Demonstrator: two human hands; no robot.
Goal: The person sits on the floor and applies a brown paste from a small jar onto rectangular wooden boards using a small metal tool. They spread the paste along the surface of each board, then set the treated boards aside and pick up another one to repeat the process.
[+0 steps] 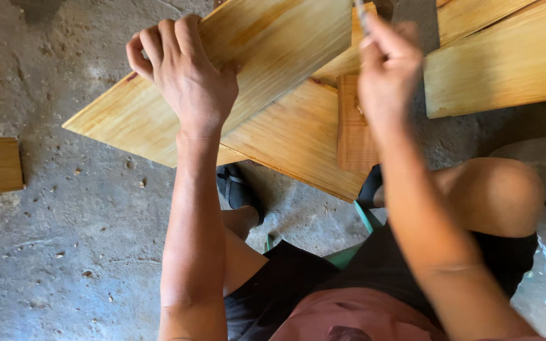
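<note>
Left hand: the left hand (188, 76) reaches forward on a straight arm, back of the hand up, fingers curled over the far edge of the yellow plank (248, 63) and gripping it.
Right hand: the right hand (390, 66) is raised, fingers pinched tight around a thin grey tool (361, 14); its tip runs out of view at the top.
Yellow plank: tilted, lying under the left hand and stretching toward the right hand, on top of a second plank (298, 142).
Reddish wood block (352, 129): just below the right hand, between the planks.
Other planks (507, 63): beyond the right hand.
Concrete floor (64, 240): below both arms, grey and speckled.
</note>
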